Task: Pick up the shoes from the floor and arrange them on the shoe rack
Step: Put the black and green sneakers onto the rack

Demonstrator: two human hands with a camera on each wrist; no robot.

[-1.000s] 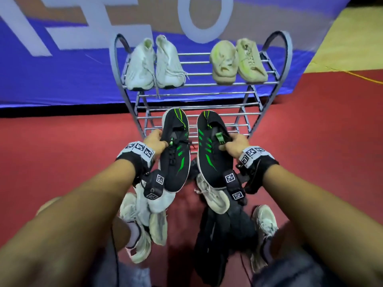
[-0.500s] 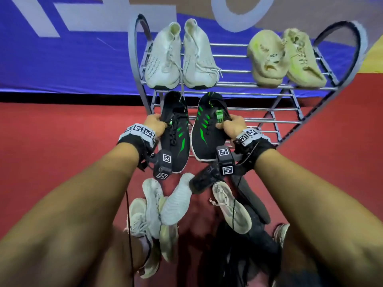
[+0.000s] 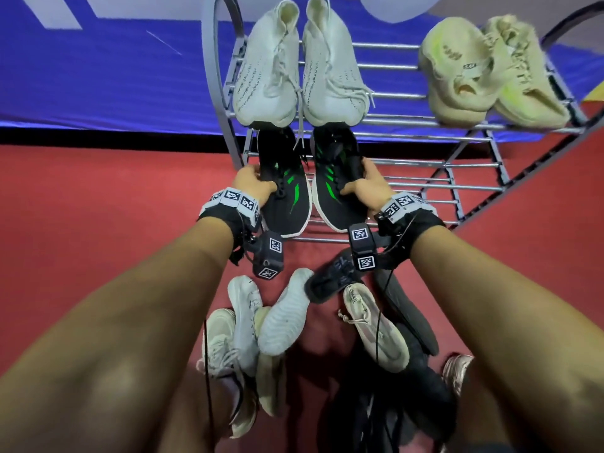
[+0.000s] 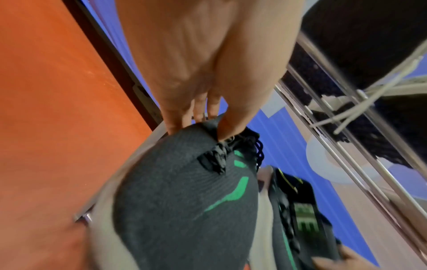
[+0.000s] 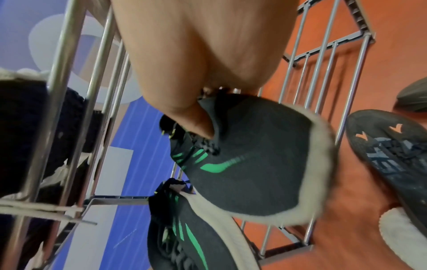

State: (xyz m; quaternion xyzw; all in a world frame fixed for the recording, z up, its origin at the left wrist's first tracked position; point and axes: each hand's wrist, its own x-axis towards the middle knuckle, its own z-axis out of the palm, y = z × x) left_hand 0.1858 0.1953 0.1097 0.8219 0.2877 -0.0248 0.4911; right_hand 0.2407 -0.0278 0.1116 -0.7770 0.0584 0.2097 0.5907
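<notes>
Two black shoes with green stripes lie side by side on the lower shelf of the metal shoe rack (image 3: 434, 165), heels tucked under the top shelf. My left hand (image 3: 253, 183) grips the left black shoe (image 3: 287, 197) (image 4: 184, 201) at its collar. My right hand (image 3: 366, 186) grips the right black shoe (image 3: 333, 194) (image 5: 254, 164) the same way. A white pair (image 3: 300, 70) and a cream pair (image 3: 483, 73) sit on the top shelf. Several white and dark shoes (image 3: 284, 315) lie heaped on the red floor between my arms.
A blue banner (image 3: 114, 76) stands behind the rack. The rack's curved end frames (image 3: 215, 60) rise at each side. Red floor (image 3: 98, 207) spreads left and right of the rack. The lower shelf's bars right of the black pair are bare.
Both hands have carried the black pair forward and lower, from in front of the rack onto the lower shelf under the white shoes. My head has moved closer to the rack.
</notes>
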